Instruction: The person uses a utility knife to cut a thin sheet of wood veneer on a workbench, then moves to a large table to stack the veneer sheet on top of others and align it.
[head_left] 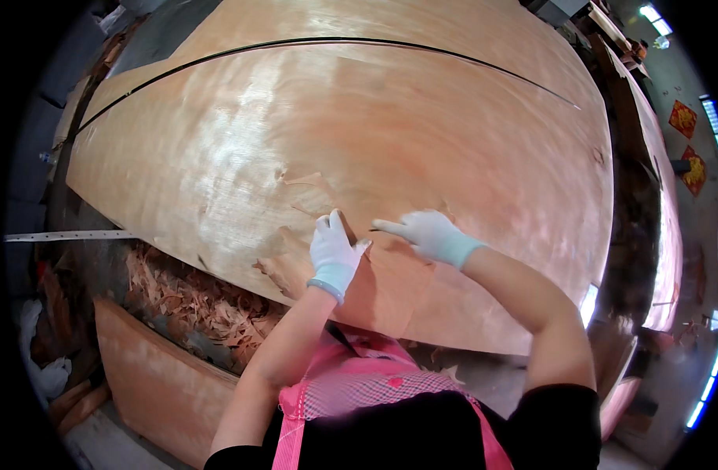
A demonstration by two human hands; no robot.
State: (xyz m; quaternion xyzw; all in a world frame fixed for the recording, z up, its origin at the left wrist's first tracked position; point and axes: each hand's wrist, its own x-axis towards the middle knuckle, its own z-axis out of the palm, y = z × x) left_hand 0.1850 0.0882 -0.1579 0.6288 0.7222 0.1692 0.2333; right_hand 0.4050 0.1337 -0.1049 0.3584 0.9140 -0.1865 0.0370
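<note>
A large, pale tan wood veneer sheet [421, 133] spreads in front of me. My left hand [332, 252], in a white glove, is at its near part, with thumb and fingers closed about a narrow brown veneer strip [345, 226]. To its right, my gloved right hand [435, 236] has the index finger stretched toward the left hand and the other fingers curled. A small dark tip shows by that index finger; what it belongs to is hidden. Torn veneer scraps [312, 183] lie just beyond my left hand, and a ragged veneer piece [276, 270] is beside my left wrist.
A long, thin dark strip [327, 39] crosses the far part of the sheet. Veneer shavings [198, 294] are heaped at the near left, behind a standing veneer panel [163, 384]. A white perforated strip [69, 235] juts out at the left. Stacked boards [641, 188] run along the right.
</note>
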